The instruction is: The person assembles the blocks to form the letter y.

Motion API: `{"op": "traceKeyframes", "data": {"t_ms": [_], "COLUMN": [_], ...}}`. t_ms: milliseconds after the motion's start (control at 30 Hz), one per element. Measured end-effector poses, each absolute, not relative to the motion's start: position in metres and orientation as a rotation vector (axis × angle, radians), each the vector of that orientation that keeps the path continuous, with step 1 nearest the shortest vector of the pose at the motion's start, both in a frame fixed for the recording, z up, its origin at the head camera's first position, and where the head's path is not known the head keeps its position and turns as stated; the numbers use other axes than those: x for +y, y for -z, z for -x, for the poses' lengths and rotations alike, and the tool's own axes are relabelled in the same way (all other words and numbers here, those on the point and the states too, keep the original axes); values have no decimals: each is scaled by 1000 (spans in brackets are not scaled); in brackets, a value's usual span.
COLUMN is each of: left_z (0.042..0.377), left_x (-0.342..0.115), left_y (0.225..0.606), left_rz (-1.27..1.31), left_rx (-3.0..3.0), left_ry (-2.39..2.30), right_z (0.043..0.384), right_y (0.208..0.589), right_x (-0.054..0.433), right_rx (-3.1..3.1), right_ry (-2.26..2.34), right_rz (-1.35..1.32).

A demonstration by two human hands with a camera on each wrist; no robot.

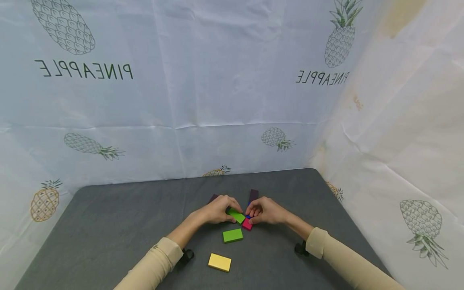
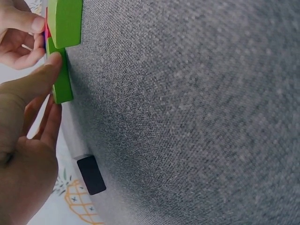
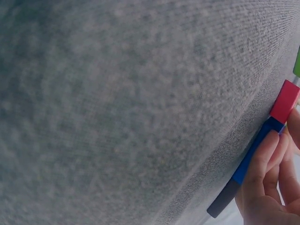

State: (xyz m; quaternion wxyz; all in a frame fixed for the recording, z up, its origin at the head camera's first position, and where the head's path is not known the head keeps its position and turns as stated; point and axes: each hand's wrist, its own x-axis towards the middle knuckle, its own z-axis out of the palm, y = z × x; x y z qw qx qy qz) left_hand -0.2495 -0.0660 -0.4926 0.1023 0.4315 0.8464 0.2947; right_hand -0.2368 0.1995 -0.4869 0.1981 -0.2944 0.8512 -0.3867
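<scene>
My left hand (image 1: 218, 210) pinches a green block (image 1: 237, 216) between thumb and fingers; one end of it reaches toward a red block (image 1: 247, 224). At that red block is my right hand (image 1: 269, 212), its thumb against the block's side and its other fingers curled by a blue block (image 3: 253, 152). In the right wrist view the blue block meets the red one at one end and a dark block (image 3: 225, 198) at the other, forming a line. Fingers partly cover the blue block in the head view.
A second green block (image 1: 233, 235) lies nearer the body, with a yellow block (image 1: 219, 263) closer still. Behind my left hand sits another dark block (image 1: 213, 197). The grey table (image 1: 119, 225) ends at a pineapple-print curtain (image 1: 224, 88).
</scene>
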Motion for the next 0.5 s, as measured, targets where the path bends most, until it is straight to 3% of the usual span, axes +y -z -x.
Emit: {"op": "traceKeyframes", "data": {"t_ms": [500], "left_z": [248], "left_x": [-67], "left_y": [492], "left_rz": [-1272], "left_rx": [2508], "left_ry": [-857], "right_z": [236], "right_y": [485], "right_x": [200], "right_rx": [2368], "right_ry": [1088], "right_rz": [816]}}
